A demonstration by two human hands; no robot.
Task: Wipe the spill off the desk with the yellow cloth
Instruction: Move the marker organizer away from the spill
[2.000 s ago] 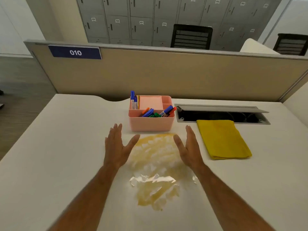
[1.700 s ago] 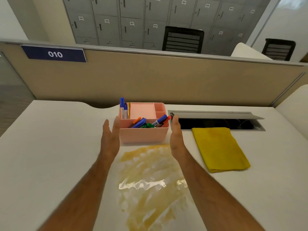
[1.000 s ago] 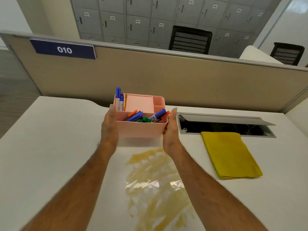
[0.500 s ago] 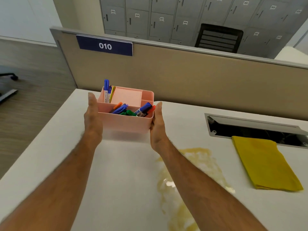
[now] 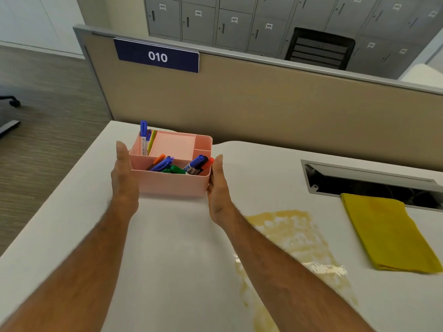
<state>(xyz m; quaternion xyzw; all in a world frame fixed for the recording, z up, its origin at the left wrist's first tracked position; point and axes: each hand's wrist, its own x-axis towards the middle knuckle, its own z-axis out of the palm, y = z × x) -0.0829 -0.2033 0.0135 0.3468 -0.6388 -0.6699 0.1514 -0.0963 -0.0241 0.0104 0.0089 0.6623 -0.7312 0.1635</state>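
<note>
The left hand (image 5: 124,178) and right hand (image 5: 217,190), palms flat, press the two ends of a pink plastic organiser box (image 5: 171,168) of markers. Right of them spreads the yellowish spill (image 5: 291,236); farther right lies the folded yellow cloth (image 5: 388,233), untouched on the white desk (image 5: 72,224).

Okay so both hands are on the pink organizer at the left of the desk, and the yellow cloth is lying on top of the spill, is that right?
Not quite. In the head view the yellow cloth lies folded to the right of the spill, apart from it, not on top. The rest holds: the left hand and right hand flank the pink organizer.
</note>
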